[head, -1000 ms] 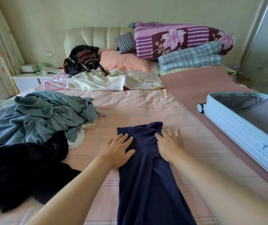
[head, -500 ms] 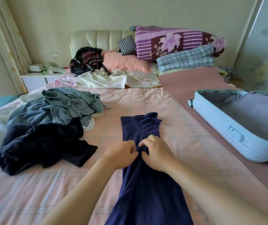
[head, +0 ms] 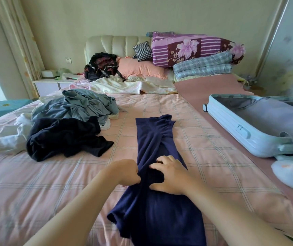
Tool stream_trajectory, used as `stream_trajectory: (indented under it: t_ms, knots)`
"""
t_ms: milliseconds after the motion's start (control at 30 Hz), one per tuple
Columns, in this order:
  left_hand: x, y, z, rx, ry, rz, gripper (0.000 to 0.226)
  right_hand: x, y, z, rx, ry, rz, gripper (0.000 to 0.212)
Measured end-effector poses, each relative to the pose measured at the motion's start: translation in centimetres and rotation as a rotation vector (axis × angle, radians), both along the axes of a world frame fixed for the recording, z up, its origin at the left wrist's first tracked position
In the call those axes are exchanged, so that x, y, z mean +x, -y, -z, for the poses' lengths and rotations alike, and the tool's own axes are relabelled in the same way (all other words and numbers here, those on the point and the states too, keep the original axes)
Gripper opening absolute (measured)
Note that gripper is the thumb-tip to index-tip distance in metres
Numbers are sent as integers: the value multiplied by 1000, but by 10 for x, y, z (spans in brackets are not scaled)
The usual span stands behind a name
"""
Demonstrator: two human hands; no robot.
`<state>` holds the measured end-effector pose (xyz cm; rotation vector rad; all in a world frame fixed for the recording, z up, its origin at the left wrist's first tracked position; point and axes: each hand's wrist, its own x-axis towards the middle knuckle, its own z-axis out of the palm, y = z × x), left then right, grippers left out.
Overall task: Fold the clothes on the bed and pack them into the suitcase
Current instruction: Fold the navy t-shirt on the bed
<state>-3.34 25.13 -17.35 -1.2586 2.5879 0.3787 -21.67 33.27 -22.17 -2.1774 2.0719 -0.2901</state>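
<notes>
Now two grips, left grip (head: 126,172) and right grip (head: 170,176), both clench the one navy garment (head: 153,139) near one open suitcase (head: 230,121).

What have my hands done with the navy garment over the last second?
Both hands drew back along the navy garment from its far end to its middle. They lay flat on it; now the left hand grips its left edge and the right hand clutches a fold with bent fingers. The clothes pile and the open suitcase stayed where they were.
</notes>
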Motion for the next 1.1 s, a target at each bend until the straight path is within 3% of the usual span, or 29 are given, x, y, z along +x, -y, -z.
stream_trajectory:
  t_ms: [100, 167, 233, 300, 400, 467, 533, 633, 700, 767, 867, 967, 1033, 1100]
  knots:
    - [7, -2, -9, 59, -232, -60, 27, -3, -5, -2, -7, 116, 26, 50]
    - [6, -11, -15, 115, -416, -69, 27, -5, -6, -10, -81, 370, 129, 30]
    - [-2, -29, -19, 311, -562, -74, 22, -5, -7, -22, -113, 699, 300, 20]
    - [-13, -53, -18, 663, -527, -19, 18, -6, -11, -31, 26, 911, 445, 31]
    - [-20, -72, -17, 972, -239, 150, 36, -13, -27, -32, 256, 781, 500, 42]
    - [-19, -65, -14, 853, -212, 204, 31, -18, -35, -23, 265, 604, 470, 35]
    - [-17, -55, -11, 563, -331, 196, 22, -19, -40, -13, 241, 542, 423, 31]
    - [-16, -38, 2, 138, -533, 154, 16, -15, -46, -8, 194, 606, 400, 33]
    - [-15, -33, 13, -63, -532, 248, 18, -18, -50, -11, 145, 670, 407, 42]
    - [-15, -34, 21, -142, -448, 388, 31, -23, -57, -12, 195, 622, 404, 47]
    - [-12, -44, 33, -155, -228, 515, 42, -30, -70, -3, 282, 399, 386, 56]
    - [-7, -52, 36, -196, -174, 568, 45, -35, -77, -1, 61, 156, 237, 65]
    - [0, -55, 36, -193, -140, 597, 56, -46, -83, -2, -133, -98, 37, 52]
    - [7, -58, 37, -272, -50, 672, 74, -60, -89, 2, -281, -287, -205, 55]
